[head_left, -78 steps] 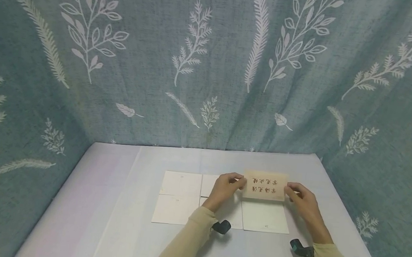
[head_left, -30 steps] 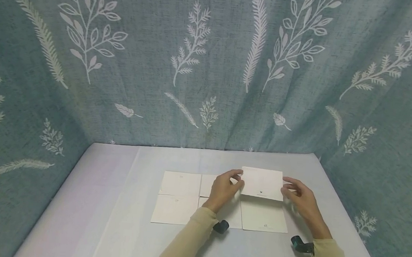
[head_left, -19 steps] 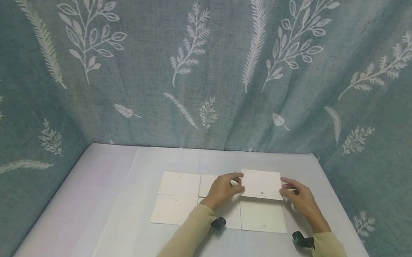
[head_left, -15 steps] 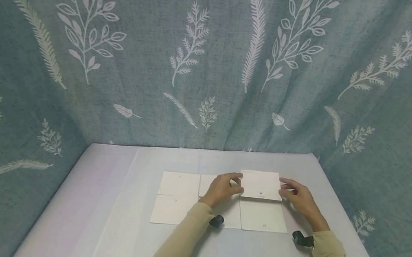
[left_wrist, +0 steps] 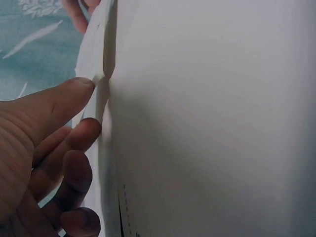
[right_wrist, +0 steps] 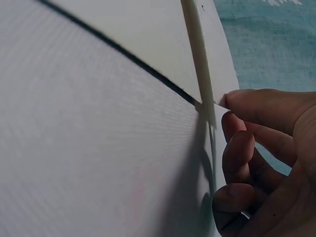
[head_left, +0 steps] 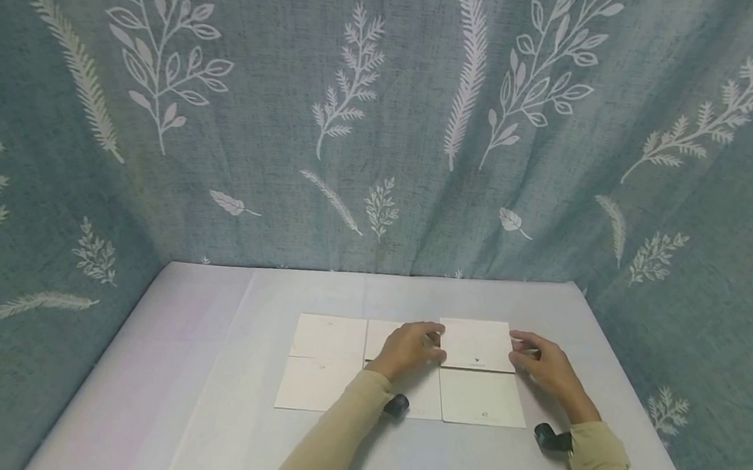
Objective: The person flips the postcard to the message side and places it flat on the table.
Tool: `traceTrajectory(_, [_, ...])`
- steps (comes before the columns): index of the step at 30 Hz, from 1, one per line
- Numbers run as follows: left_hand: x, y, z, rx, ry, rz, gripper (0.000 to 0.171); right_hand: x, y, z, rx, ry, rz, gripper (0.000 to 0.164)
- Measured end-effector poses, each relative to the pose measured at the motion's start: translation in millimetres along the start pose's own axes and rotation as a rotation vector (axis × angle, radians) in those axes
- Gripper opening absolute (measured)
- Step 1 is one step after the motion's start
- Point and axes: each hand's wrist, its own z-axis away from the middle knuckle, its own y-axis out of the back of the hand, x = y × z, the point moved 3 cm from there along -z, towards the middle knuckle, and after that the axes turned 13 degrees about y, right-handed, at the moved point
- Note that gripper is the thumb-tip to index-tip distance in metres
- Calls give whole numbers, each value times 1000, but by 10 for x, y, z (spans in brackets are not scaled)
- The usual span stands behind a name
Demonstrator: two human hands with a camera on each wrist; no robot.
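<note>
My two hands hold a white postcard (head_left: 474,343) by its side edges, at the back right of a block of white cards. Its visible face is plain with a small dark mark near the front edge. My left hand (head_left: 407,351) pinches its left edge between thumb and fingers, and my right hand (head_left: 549,366) pinches the right edge. Directly in front lies another card (head_left: 482,398), face flat on the table. In the right wrist view, thumb and curled fingers (right_wrist: 239,101) meet at the postcard's corner, low over the table.
More white cards, such as the back left card (head_left: 329,338) and the front left card (head_left: 315,384), lie in two rows on the white-covered table (head_left: 211,430). My left forearm partly covers the middle ones. A leaf-patterned blue-green curtain (head_left: 385,131) surrounds the table.
The postcard showed a tan face with dark written characters at first; its white face shows now. Both hands have since lowered it toward the table, its front edge coming close to the card before it.
</note>
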Motion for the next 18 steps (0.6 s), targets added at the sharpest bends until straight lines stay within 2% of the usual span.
traceTrajectory(18, [-12, -11, -30, 37, -15, -61, 50, 24, -48, -35, -2, -42, 36, 49])
